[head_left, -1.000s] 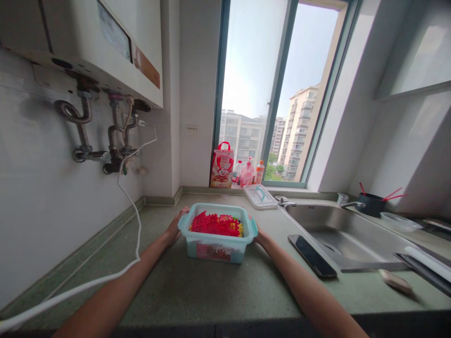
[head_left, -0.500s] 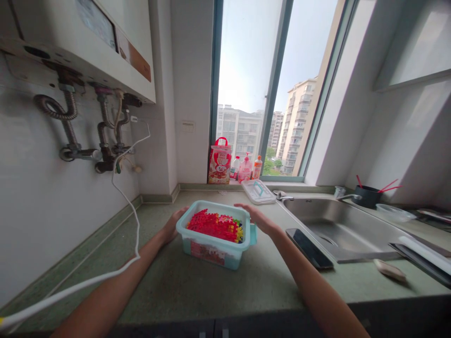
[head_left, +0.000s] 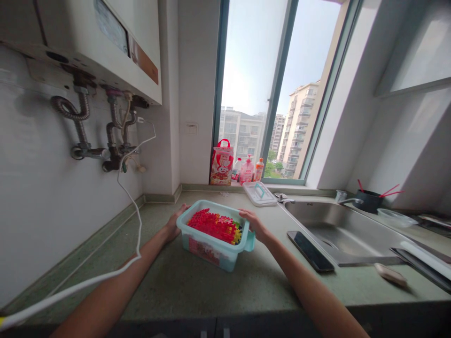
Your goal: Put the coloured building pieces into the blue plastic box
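A light-blue plastic storage box [head_left: 226,262] rests on the green countertop in front of me, its top uncovered. Inside lie red interlocking plastic building pieces [head_left: 211,226], with some yellow and green ones at the right end. My left hand [head_left: 174,224] is closed on the box's far left side, its fingers partly hidden behind the rim. At the opposite end my right hand [head_left: 256,224] grips the right rim, just above a blue side latch that hangs outward. A white lid with a blue handle [head_left: 260,193] lies behind the box, near the windowsill.
Right of the box lies a black phone [head_left: 310,251], beside the steel sink [head_left: 327,225]. A soap-like bar [head_left: 391,274] sits at the sink's front edge. A white cable [head_left: 140,230] crosses over my left forearm. Bottles [head_left: 247,170] and a red bag [head_left: 221,165] stand at the window.
The box has turned slightly, its right end coming a little nearer to me. My right hand has moved in against the rim. The whole view has shifted slightly.
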{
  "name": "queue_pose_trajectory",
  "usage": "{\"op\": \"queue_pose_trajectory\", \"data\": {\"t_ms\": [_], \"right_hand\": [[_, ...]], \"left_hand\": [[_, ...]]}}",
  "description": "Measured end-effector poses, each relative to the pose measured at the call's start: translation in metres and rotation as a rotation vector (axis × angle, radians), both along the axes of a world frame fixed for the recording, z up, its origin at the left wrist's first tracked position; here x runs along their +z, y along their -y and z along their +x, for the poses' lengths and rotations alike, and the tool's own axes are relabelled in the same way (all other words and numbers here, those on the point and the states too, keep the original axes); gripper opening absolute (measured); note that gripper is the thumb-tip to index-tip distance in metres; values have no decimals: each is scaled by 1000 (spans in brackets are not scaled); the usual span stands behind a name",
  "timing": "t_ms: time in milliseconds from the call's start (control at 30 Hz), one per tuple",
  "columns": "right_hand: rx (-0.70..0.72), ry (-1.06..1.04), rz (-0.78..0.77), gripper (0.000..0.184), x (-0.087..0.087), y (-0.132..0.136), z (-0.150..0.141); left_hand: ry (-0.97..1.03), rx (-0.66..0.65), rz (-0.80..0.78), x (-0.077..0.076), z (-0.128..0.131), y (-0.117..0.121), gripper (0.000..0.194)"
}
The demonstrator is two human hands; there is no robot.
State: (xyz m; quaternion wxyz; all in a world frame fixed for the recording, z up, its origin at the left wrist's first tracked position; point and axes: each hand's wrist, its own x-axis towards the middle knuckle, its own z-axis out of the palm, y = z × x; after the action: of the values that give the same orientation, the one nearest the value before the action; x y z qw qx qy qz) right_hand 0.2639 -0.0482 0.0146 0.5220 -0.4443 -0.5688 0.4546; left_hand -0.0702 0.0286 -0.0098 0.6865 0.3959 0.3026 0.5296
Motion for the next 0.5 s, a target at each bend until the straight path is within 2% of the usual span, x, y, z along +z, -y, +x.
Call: {"op": "queue_pose_trajectory", "data": {"t_ms": [100, 200, 300, 367, 500], "right_hand": [[-67, -53, -29, 43, 0, -4, -3], [-184, -41, -11, 48, -2, -8, -8], [-340, 25, 39, 51, -2, -11, -17], [-423, 85, 127, 50, 0, -12, -27], [-433, 154, 262, 47, 13, -14, -55]], "left_hand": [[61, 76, 8, 3, -3, -4, 53], [84, 266, 53, 4, -8, -8, 61], [16, 446, 115, 4, -11, -11, 57], [-59, 525, 167, 6, -13, -11, 50], [-217, 562, 408, 27, -20, -2, 38]]}}
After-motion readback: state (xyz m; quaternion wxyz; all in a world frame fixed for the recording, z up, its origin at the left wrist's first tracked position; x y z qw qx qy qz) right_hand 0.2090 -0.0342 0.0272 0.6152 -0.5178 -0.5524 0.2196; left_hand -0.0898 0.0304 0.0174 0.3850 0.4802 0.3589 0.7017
